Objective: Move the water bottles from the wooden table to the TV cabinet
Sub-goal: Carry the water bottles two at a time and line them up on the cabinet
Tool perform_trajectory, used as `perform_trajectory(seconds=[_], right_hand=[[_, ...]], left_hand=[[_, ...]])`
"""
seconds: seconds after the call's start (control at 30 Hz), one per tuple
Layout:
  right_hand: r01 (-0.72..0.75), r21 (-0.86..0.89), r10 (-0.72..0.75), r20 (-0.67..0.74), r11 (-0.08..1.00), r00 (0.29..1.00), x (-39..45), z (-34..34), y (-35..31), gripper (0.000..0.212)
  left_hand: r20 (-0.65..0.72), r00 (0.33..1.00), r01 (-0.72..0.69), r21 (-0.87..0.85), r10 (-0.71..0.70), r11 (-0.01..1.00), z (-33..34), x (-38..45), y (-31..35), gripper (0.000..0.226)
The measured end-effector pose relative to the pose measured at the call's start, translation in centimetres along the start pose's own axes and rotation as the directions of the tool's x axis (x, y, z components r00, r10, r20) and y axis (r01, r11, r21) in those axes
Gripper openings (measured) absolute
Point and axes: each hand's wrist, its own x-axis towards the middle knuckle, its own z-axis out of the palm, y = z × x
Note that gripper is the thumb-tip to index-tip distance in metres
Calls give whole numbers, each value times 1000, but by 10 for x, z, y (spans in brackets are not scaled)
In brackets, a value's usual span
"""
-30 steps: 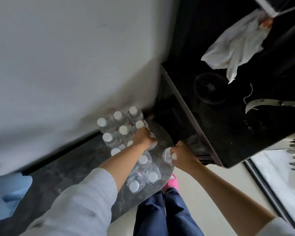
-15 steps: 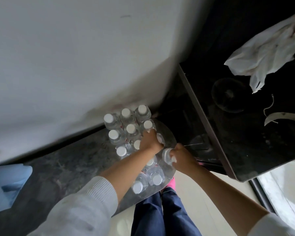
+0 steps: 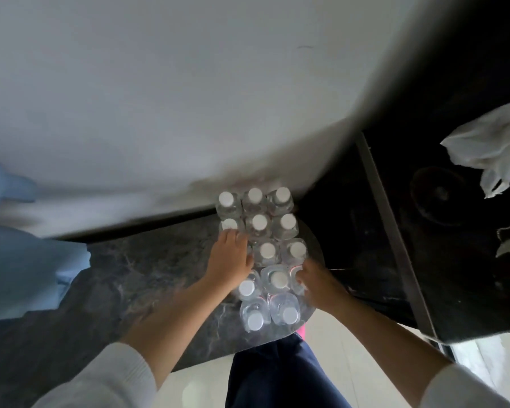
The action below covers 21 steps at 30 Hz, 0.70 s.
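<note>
- A head-worn camera looks straight down at a dark, marble-patterned worktop [image 3: 147, 290] with a rounded right end, set against a pale wall [image 3: 189, 98].
- A cluster of clear water bottles [image 3: 259, 254] with white caps stands upright at the right end of the worktop, packed in rows of about three, the far row touching the wall.
- The left hand [image 3: 230, 260] lies on the left side of the cluster, palm down, fingers stretched toward the far side and fairly straight; its fingertips touch the cap of a bottle in the second row from the wall.
- The right hand [image 3: 315, 285] is at the right edge of the cluster, fingers curled against a bottle [image 3: 296, 278] in the nearer rows; motion blur hides how firm the grip is.
- Both forearms are bare, with white sleeves [image 3: 106, 378] pushed up near the bottom of the view.
- Dark blue trousers [image 3: 277, 375] show below the worktop edge, over a pale floor.
- To the right stands a black glossy cabinet [image 3: 454, 260], with crumpled white paper or cloth [image 3: 489, 142] lying on its far right part.
- A blurred light-blue shape [image 3: 18, 254] lies at the left edge.
</note>
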Motion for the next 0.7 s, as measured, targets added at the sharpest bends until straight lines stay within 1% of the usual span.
perform_trajectory(seconds=[0.03,0.1,0.17,0.23,0.3,0.4,0.47,0.5,0.53,0.6,0.7], right_hand=[[3,-59,-4,-21,998,1000,3,5,2,37],[35,-99,-45,-96,994,994,7,14,8,45],[58,-136,-73,-114,989,991,10,21,11,46],[86,-200,-112,-118,976,987,11,19,11,45],[103,-196,-128,-116,975,985,12,20,17,43],[96,-169,-120,-136,981,983,0,10,16,37],[106,-114,-117,-98,988,988,-10,-3,12,27],[90,-125,-100,-68,988,993,-15,-5,11,32],[86,-158,-90,-14,984,996,-21,-9,8,39],[70,-230,-67,21,971,998,-29,-17,3,44],[83,-401,-102,-27,912,994,-38,-30,-15,38]], left_hand=[[-4,1000,4,-28,-4,1000,2,-4,0,49],[5,999,36,-80,-36,996,6,-11,0,52],[27,997,78,-112,-75,991,12,-19,0,52],[19,995,103,-151,-101,983,17,-28,0,49],[20,993,121,-187,-119,975,19,-37,4,48],[49,980,196,-156,-191,968,20,-51,9,51],[53,960,279,-136,-275,950,18,-61,13,49],[61,946,325,-129,-320,937,18,-66,14,47],[62,927,374,-120,-369,920,17,-73,16,45],[71,887,462,-100,-457,881,16,-86,18,41],[74,813,582,-78,-578,809,11,-116,16,38]])
